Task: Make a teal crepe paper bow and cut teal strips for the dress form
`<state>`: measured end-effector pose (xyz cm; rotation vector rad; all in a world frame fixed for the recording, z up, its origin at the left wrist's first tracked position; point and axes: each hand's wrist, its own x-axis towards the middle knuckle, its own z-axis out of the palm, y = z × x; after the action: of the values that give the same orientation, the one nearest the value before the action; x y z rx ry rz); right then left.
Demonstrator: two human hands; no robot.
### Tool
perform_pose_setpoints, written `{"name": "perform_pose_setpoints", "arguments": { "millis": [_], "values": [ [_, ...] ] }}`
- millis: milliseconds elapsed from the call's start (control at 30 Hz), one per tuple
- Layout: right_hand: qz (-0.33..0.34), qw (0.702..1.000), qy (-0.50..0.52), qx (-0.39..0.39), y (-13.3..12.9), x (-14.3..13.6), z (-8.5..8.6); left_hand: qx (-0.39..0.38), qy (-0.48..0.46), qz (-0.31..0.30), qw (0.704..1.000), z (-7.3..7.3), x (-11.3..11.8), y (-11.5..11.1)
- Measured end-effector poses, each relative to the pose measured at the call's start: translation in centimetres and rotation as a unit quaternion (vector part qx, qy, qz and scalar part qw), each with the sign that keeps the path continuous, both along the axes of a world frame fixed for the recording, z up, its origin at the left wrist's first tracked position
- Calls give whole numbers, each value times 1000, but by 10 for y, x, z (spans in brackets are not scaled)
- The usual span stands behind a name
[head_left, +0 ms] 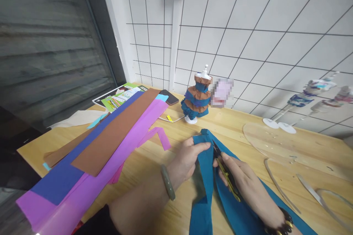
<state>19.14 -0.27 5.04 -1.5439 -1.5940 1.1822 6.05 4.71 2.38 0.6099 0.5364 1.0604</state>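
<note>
My left hand (190, 158) pinches the top of a long teal crepe paper strip (205, 176) between thumb and fingers. My right hand (237, 172) is closed round scissors (226, 176) with yellowish handles. Their dark blades lie at the teal paper near its top end, between the narrow strip and the wider teal sheet (234, 209). The wide sheet runs under my right hand toward the near edge. Behind my hands, a small white dress form (198, 99) stands upright, wrapped in ruffled brown, teal and blue paper.
Brown (118, 136), blue (63, 180) and purple (110, 169) paper sheets lie stacked at left. Printed leaflets (114, 102) and a phone (170, 97) are behind them. Two more decorated forms (300, 99) stand at right, near curled strips (281, 185). A wire grid covers the wall.
</note>
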Motion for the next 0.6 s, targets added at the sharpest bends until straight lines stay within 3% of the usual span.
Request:
{"name": "perform_pose_setpoints", "arguments": {
  "millis": [333, 600],
  "values": [
    [-6, 1000, 2, -21, -1, -4, 0, 35, 75, 85, 993, -4, -3, 2],
    [-15, 999, 10, -32, -2, -4, 7, 35, 7, 70, 997, -4, -2, 2]
  ]
}}
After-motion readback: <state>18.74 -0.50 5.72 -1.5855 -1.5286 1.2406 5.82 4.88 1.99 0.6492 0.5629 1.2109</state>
